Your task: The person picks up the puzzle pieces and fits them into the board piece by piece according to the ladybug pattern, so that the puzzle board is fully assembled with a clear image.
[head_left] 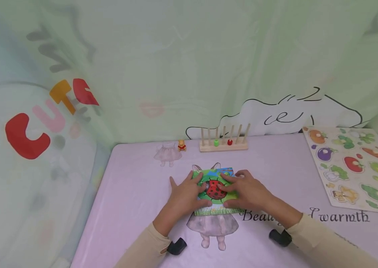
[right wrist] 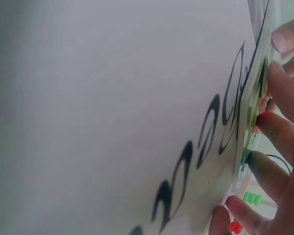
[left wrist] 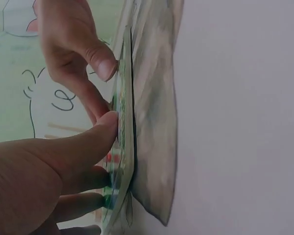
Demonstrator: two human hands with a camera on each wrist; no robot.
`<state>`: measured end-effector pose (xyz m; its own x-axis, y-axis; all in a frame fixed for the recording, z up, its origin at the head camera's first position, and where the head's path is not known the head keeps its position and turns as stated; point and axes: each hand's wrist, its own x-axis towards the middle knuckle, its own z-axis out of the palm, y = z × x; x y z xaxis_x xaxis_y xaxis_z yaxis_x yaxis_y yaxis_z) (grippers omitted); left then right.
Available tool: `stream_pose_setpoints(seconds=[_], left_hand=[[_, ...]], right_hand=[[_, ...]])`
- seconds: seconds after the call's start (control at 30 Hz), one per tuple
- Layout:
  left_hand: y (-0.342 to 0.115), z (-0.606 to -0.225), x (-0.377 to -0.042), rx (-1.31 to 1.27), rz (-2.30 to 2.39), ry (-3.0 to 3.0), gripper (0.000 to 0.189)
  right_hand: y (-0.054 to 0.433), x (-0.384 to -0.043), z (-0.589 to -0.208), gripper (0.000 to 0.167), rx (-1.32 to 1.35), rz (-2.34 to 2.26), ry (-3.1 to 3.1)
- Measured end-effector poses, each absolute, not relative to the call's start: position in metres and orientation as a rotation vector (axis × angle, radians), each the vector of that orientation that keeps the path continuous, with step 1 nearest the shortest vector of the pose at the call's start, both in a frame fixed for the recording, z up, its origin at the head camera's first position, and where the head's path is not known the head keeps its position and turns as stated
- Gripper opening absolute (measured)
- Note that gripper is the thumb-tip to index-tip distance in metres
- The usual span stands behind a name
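Note:
A ladybug picture puzzle [head_left: 215, 190], a thin flat square board with a green and blue background, lies on the lilac tablecloth. My left hand [head_left: 184, 192] rests its fingertips along the left part of the picture, thumb low and one finger off beyond the edge. From the other side my right hand [head_left: 250, 191] touches the top with spread fingers. In the right wrist view two of its fingers [right wrist: 245, 211] reach past the puzzle's edge to the cloth. The left wrist view shows the left thumb [left wrist: 105, 126] on the puzzle's surface.
Behind the puzzle stands a wooden peg rack [head_left: 224, 147] with a green and a red bead piece on it. A small bear figure [head_left: 182, 145] is to its left. A vegetable knob-puzzle board [head_left: 339, 186] lies at the right, before a printed curtain [head_left: 189, 67].

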<state>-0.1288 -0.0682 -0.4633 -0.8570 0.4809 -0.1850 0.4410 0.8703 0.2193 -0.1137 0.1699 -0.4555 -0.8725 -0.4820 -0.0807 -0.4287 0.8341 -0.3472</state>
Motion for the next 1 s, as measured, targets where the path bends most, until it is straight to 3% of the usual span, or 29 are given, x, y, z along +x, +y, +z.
stream_pose_setpoints(seconds=[0.47,1.0], left_hand=[[-0.062,-0.459,-0.123,0.794,0.203,2.863,0.058],[-0.057,-0.458,-0.125,0.809,0.174,2.821,0.057]], right_hand=[[0.160,-0.115,-0.452,0.055,-0.596,-0.441,2.885],[0.159,-0.124,-0.444,0.049,-0.646,-0.248,2.903]])
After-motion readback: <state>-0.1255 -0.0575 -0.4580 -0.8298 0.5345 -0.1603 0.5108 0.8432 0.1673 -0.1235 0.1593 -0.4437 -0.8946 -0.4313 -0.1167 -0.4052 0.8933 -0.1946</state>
